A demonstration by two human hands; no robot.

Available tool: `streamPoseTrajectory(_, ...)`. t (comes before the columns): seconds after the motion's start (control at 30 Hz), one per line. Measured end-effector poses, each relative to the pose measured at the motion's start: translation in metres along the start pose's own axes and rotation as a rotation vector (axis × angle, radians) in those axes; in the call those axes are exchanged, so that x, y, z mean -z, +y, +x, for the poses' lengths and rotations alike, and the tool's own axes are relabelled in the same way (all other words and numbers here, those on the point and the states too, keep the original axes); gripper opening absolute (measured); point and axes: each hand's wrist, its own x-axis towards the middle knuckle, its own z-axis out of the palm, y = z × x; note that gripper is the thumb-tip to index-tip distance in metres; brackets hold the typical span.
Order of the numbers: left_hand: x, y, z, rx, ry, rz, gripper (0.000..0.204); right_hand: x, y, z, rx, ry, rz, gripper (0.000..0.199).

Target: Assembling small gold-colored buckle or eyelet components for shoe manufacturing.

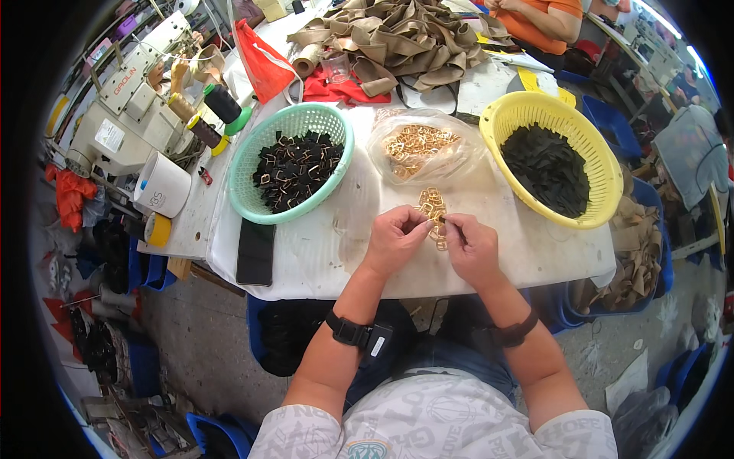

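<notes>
My left hand [394, 240] is closed in a pinch at a small gold square buckle over the near part of the table. Close beside it, my right hand [472, 249] pinches a short black strip [443, 219]; the fingertips nearly meet, and they hide whether the strip passes through the buckle. A small pile of gold buckles [432, 200] lies just beyond and under the fingers. Behind it sits a clear plastic bag [382, 164] full of such buckles. To the right stands a yellow basket [501, 122] of black strips; to the left, a mint-green basket [239, 172] holds black strips joined with gold buckles.
A black phone [254, 252] lies at the table's front left edge. Further left are a sewing machine [126, 107], thread cones [222, 103] and a white bin [163, 185]. Brown fabric pieces [397, 46] are heaped at the back. Another person in orange [535, 23] sits across the table.
</notes>
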Motion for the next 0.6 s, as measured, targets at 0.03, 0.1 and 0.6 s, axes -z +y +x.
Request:
streamPoseTrajectory(0.03,-0.0002,0.0007,0.0000,-0.002,0.000,0.005,0.005,-0.0014,0.0040,-0.0005,0.020,-0.010,-0.023,0.012)
streamPoseTrajectory(0.1,-0.0005,0.0019,0.0003,-0.007,-0.002,0.016,0.005,-0.0023,0.0063,0.0000,0.045,-0.018,-0.048,0.012)
streamPoseTrajectory(0.6,-0.0034,-0.0047,0.0020,-0.023,-0.006,-0.016,0.006,-0.0021,0.0070,-0.0050,-0.192,-0.123,0.057,0.015)
